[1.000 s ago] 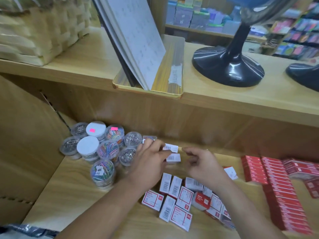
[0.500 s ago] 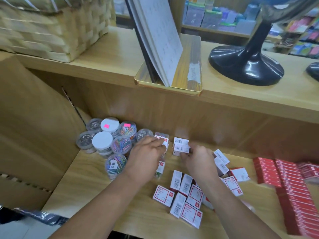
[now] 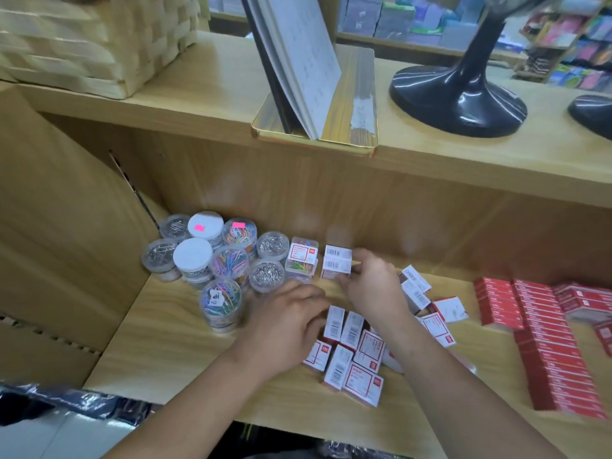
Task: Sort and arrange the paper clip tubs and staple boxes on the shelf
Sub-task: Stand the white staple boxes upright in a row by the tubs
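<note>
Now left hand [image 3: 291, 323] lower, among staple boxes [image 3: 362, 354].

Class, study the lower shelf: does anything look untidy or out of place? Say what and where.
Yes. The small staple boxes in the middle of the lower shelf lie jumbled at mixed angles, some label up, some barcode up, unlike the red boxes stacked in rows on the right.
</note>
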`<state>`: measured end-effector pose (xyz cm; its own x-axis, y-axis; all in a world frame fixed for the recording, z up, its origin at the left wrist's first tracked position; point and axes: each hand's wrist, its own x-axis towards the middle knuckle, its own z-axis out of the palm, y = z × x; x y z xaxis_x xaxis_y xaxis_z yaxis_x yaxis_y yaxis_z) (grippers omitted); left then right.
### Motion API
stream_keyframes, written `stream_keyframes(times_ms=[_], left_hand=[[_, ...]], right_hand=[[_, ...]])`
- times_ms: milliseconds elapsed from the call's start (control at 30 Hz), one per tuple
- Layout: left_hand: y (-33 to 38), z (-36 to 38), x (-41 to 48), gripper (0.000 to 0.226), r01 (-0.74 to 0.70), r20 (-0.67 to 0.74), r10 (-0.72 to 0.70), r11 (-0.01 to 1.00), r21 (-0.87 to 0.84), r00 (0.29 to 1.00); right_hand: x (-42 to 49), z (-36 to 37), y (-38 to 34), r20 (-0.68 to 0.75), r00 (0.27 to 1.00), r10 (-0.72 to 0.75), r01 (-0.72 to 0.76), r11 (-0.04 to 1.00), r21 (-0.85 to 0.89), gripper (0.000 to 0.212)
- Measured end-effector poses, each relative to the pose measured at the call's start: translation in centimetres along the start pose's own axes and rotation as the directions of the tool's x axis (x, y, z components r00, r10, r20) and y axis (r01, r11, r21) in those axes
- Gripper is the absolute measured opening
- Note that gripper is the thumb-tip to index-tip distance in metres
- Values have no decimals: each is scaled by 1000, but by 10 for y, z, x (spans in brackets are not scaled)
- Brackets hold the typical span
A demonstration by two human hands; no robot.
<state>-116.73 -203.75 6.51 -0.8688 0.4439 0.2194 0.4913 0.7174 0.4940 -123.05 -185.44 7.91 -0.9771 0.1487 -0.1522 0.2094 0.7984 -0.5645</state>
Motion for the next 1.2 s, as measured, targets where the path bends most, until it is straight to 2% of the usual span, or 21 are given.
stream_keyframes(times_ms=[100, 300, 367, 433, 467, 533, 633, 733, 800, 900, 967, 1033, 1067, 1133, 1200], left_hand=[[8, 2, 7, 34, -5, 149, 24, 992, -129, 989], [8, 4, 14, 51, 26, 308, 15, 991, -128, 951], [7, 3, 13, 48, 37, 276, -7, 994, -107, 961], [11, -4, 13, 48, 95, 162, -80, 991, -91, 984], [14, -8, 13, 55, 118, 96, -109, 989, -92, 989], [20, -15, 10, 66, 119, -20, -120, 991, -69, 993], [26, -19, 5, 55, 90, -124, -107, 986, -138, 986], [28, -22, 3, 56, 108, -112, -157, 929, -354, 981], [28, -22, 0, 61, 136, -80, -194, 876, -462, 978], [32, -26, -5, 55, 104, -166, -197, 889, -447, 966], [33, -30, -8, 56, 111, -191, -198, 914, -389, 961], [28, -28, -11, 51, 132, -190, -218, 914, -383, 957], [26, -27, -13, 43, 160, -180, -259, 888, -430, 949], [28, -31, -15, 31, 269, -78, -396, 744, -612, 915], [35, -35, -13, 31, 354, 86, -461, 536, -767, 883]], right_hand=[[-10, -16, 4, 20, 1000, 15, -17, 995, 97, 37], [-54, -42, 24, 95, 993, -64, 38, 967, 251, 25], [-66, -43, 27, 79, 995, -56, 30, 957, 290, 23], [-75, -42, 24, 68, 996, -55, 32, 949, 314, 23], [-81, -42, 21, 78, 995, -62, 32, 939, 343, 25], [-91, -42, 10, 141, 989, -54, -16, 890, 456, 32], [-95, -44, -1, 217, 976, 3, -130, 809, 573, 36], [-93, -48, -6, 211, 976, 45, -169, 765, 621, 24], [-95, -51, -8, 247, 969, 20, -179, 748, 640, 20], [-99, -50, -15, 325, 945, -44, -194, 723, 663, 16], [-98, -49, -19, 293, 956, -28, -187, 710, 679, 19], [-96, -53, -20, 219, 974, -55, -107, 743, 661, 18], [-97, -55, -20, 166, 981, -103, -21, 789, 615, 18], [-101, -57, -19, 73, 965, -253, 197, 878, 436, 23], [-107, -54, -18, 35, 904, -426, 399, 870, 289, 28]])
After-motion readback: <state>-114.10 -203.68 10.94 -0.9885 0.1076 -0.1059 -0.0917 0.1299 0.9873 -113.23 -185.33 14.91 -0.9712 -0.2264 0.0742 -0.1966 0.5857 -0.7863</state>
